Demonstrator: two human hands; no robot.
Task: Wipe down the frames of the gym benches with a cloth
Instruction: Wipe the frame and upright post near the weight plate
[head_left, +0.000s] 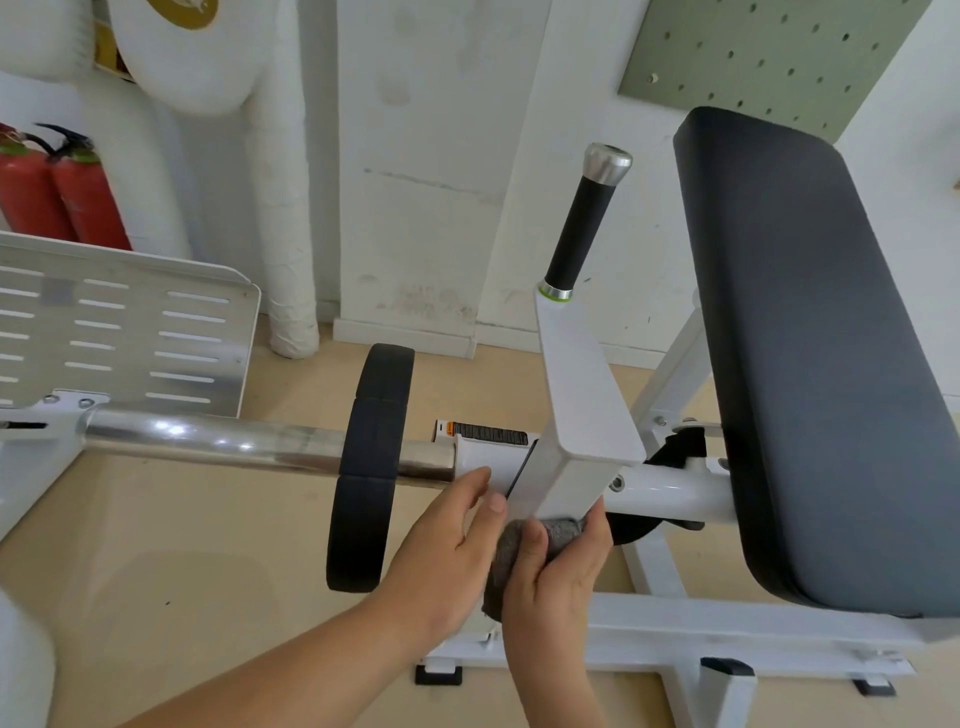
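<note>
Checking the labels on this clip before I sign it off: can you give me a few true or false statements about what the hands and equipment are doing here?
1. The right hand holds a grey cloth against the foot of the white post. True.
2. The left hand grips the black handle. False: its fingers touch the white frame beside the post, and the handle is untouched.
3. Two red fire extinguishers stand by the wall. True.
4. The black disc lies flat on the floor. False: it sits upright on the chrome bar.
5. The bench pad is red. False: it is dark, near black.
</note>
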